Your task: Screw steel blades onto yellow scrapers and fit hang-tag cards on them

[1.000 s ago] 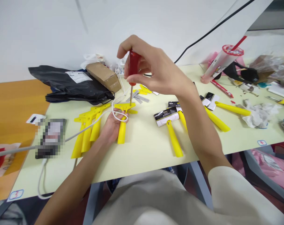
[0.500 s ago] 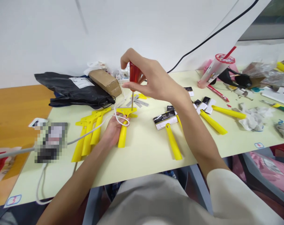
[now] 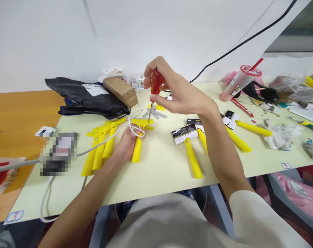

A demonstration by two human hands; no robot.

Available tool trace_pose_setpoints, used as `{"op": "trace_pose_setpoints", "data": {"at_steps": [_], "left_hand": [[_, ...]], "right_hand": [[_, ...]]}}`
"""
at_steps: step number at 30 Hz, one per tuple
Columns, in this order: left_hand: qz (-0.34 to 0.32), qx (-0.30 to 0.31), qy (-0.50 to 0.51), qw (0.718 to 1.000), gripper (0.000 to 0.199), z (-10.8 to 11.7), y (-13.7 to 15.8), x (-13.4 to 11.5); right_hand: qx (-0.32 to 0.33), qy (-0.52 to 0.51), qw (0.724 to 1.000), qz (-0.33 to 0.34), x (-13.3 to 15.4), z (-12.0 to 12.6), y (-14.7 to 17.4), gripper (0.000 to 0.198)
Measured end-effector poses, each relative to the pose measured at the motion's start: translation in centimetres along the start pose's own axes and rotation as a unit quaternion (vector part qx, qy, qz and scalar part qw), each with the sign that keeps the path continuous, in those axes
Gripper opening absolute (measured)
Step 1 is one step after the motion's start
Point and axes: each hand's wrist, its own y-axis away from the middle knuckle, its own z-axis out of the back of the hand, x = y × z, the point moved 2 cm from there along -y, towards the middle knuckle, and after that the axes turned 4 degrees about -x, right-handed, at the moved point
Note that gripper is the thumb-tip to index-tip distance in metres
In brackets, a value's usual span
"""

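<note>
My left hand (image 3: 127, 143) is closed around the neck of a yellow scraper (image 3: 137, 150), which lies with its wide head away from me. A loop of white cable (image 3: 115, 133) crosses over the scraper and my fingers. Above it, my right hand (image 3: 181, 91) grips a screwdriver (image 3: 157, 82) by its clear red handle. The metal shaft slants down to the right end of the scraper's head, where its tip rests; any screw there is too small to make out. Several flat grey blades (image 3: 156, 113) lie just behind the head.
More yellow scrapers (image 3: 98, 153) overlap at the left. Scrapers with black-and-white covers (image 3: 184, 133) lie at the right. Behind stand a black plastic bag (image 3: 79, 100) and a cardboard box (image 3: 121, 90). A tall cup with a red straw (image 3: 240, 82) stands back right, near crumpled tissue (image 3: 282, 136).
The screwdriver has gone from nearly upright to tilted, its handle leaning right. My right fingers have curled closer round the handle. My left hand keeps the scraper in place.
</note>
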Motion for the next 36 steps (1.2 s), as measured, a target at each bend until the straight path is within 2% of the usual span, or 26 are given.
{"op": "trace_pose_setpoints", "data": {"at_steps": [3,8,14,17,22,27,33,36], "left_hand": [[0.003,0.003,0.006,1.000,0.045,-0.1,0.0,-0.1],[0.016,0.000,-0.003,1.000,0.052,0.0,0.0,0.1],[-0.002,0.006,0.003,1.000,0.049,0.0,0.0,-0.1],[-0.003,0.010,-0.007,1.000,0.048,-0.1,0.1,-0.2],[0.004,0.029,-0.008,1.000,0.053,-0.2,0.1,0.0],[0.006,0.034,0.002,0.999,0.052,-0.1,0.1,0.1],[-0.003,0.030,0.008,0.999,0.049,0.0,0.0,0.1],[0.002,0.023,0.012,1.000,0.047,-0.1,0.0,0.0]], "right_hand": [[0.002,-0.015,1.000,-0.026,0.5,0.1,0.1,0.039],[-0.029,0.047,0.998,-0.023,1.3,0.0,0.1,0.035],[0.020,0.019,0.999,-0.047,1.7,0.4,0.5,0.031],[-0.004,0.010,0.999,-0.049,1.4,0.2,0.4,0.036],[-0.029,0.050,0.997,-0.054,0.4,-0.2,-0.1,0.050],[-0.036,0.069,0.995,-0.064,0.6,0.2,0.1,0.044],[0.012,0.013,0.998,-0.052,2.0,0.4,0.5,0.038],[0.012,0.000,0.998,-0.064,2.3,0.4,0.6,0.040]]}}
